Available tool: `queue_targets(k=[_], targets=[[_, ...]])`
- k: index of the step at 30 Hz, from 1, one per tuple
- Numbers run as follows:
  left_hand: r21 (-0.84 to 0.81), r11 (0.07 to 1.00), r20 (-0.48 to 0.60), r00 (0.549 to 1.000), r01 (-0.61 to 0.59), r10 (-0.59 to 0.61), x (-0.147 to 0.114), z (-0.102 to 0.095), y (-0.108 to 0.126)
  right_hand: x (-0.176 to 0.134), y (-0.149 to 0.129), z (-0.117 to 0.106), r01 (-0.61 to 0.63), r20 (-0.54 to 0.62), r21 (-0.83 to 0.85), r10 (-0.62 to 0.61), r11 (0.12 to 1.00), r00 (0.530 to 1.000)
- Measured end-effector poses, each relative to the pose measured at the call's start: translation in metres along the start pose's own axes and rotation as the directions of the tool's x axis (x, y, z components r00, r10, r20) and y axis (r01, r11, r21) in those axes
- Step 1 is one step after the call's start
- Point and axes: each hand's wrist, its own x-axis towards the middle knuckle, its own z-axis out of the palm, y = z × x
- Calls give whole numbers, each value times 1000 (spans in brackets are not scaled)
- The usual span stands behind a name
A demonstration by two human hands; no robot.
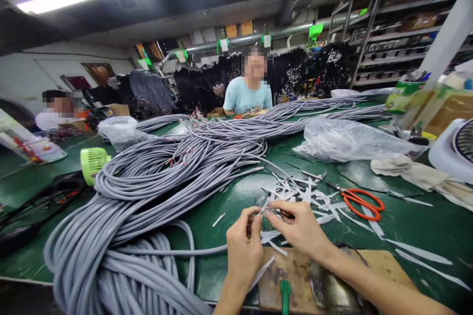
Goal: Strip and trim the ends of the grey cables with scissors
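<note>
A grey cable (207, 252) runs from the big bundle into my left hand (244, 241), whose thumb and fingers are closed on it near its end. My right hand (295, 224) pinches at the tip of the same cable (264, 205), close against the left fingertips. The fingers partly cover the tip, so its fine detail is hidden. Just beyond both hands lies a loose heap of white strips (291, 189). Orange-handled scissors (364, 203) rest on the green table to the right of the heap.
Coiled grey cables (133, 172) fill the left and middle of the table (424, 221). A wooden board (273, 288) with a metal piece lies below my right forearm. A clear plastic bag (351, 140), a cloth (417, 177) and a green fan (94, 165) stand around. A person (248, 93) sits opposite.
</note>
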Motion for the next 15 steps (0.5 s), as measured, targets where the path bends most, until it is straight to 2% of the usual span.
queue_targets(k=[8,15], targets=[[77,992,-44,994,-98,102,-1,2,-2,5,5,3,-107,36,18,106,994,994],[41,999,-49,999,25,-23,-3,8,5,3,8,4,-86,0,7,86,996,996]])
